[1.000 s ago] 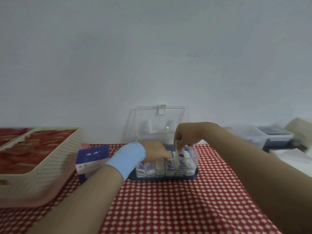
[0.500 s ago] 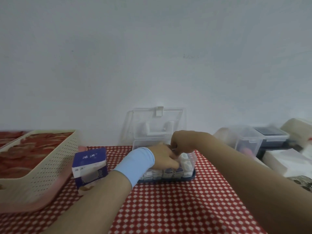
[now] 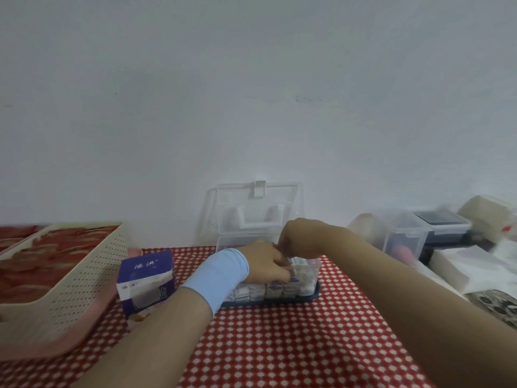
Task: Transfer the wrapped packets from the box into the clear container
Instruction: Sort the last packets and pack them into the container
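1. Squarely ahead, the clear container (image 3: 314, 271) lies with its long axis left to right, its hinged lid (image 3: 257, 203) standing upright toward the white wall (image 3: 251, 93).
2. The purple-and-white box (image 3: 145, 278) stands on end just left of it.
3. Wrapped packets (image 3: 275, 289) stand on edge inside the container, in a row along its front wall.
4. The left hand (image 3: 261, 264), with a light blue wristband (image 3: 218, 274), rests bent fingers on the packets; the right hand (image 3: 295, 242) curls down beside it. Whether either grips a packet I cannot tell.
5. A red chequered tablecloth (image 3: 279, 348) carries everything, with a cream perforated basket (image 3: 72, 278) at left and lidded bins (image 3: 405, 239) at right.
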`<move>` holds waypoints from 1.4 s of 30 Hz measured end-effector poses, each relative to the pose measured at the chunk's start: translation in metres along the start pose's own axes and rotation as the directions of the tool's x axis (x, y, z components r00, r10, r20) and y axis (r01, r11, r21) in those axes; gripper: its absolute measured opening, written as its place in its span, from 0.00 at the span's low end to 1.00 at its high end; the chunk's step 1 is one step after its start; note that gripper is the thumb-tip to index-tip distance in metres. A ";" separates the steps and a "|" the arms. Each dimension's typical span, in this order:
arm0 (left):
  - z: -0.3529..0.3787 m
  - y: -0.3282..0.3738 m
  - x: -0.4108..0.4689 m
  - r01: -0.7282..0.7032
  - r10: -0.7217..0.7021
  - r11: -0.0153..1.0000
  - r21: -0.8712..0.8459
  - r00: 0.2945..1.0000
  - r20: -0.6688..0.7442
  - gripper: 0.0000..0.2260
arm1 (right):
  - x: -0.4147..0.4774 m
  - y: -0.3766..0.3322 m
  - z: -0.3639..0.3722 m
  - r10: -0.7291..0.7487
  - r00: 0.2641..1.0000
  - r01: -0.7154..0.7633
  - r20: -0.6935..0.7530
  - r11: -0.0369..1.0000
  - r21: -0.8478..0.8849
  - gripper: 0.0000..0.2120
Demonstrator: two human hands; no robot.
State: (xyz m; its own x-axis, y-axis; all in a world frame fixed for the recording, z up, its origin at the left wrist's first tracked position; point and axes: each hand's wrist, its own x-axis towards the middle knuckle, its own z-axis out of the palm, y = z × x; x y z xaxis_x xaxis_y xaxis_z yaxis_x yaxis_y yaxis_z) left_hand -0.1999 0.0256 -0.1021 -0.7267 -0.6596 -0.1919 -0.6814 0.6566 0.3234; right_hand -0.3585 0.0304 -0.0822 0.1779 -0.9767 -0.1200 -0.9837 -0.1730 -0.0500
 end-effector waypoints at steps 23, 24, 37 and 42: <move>-0.061 -0.066 -0.035 0.047 -0.518 0.695 -0.718 0.724 -0.455 0.38 | -0.013 0.017 -0.024 0.484 0.831 -0.080 -0.274 0.591 0.802 0.38; -0.063 -0.064 -0.036 0.046 -0.524 0.673 -0.738 0.734 -0.432 0.40 | -0.015 0.016 -0.025 0.474 0.840 -0.078 -0.263 0.586 0.807 0.35; -0.053 -0.045 -0.047 -0.070 -0.380 0.786 -0.614 0.729 -0.569 0.38 | -0.032 0.017 -0.028 0.414 0.829 -0.005 -0.376 0.677 0.736 0.24; -0.037 -0.045 -0.066 0.016 -0.187 0.955 -0.295 0.806 -0.562 0.27 | -0.062 0.012 -0.021 0.265 0.885 -0.057 -0.382 0.878 0.476 0.18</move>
State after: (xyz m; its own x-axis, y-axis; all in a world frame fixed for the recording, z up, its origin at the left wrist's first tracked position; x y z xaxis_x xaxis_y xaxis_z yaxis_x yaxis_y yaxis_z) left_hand -0.1178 0.0263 -0.0697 -0.4090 -0.8598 0.3057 -0.6364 0.5089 0.5797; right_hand -0.3819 0.0860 -0.0551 -0.1137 -0.9590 0.2596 -0.8602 -0.0357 -0.5087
